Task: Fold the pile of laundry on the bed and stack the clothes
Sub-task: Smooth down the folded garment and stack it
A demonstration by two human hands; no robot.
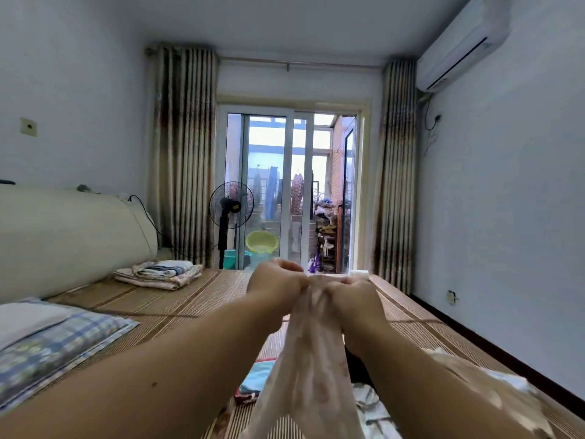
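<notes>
Pale patterned garment (311, 359) is pinched at its top by the left hand (275, 285) and right hand (351, 296), set close together, and hangs below the grip over the unfolded pile (256, 378) on the bed (190, 299), so the bunched cloth could be folded crooked or dropped.

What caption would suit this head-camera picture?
Over the bed, left hand and right hand grip a raised pale garment; folded stack beyond.

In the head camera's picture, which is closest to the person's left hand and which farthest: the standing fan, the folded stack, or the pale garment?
1. The pale garment: gripped by the left hand itself.
2. The folded stack: on the bed, off to the left.
3. The standing fan: beyond the bed, by the glass door.
</notes>
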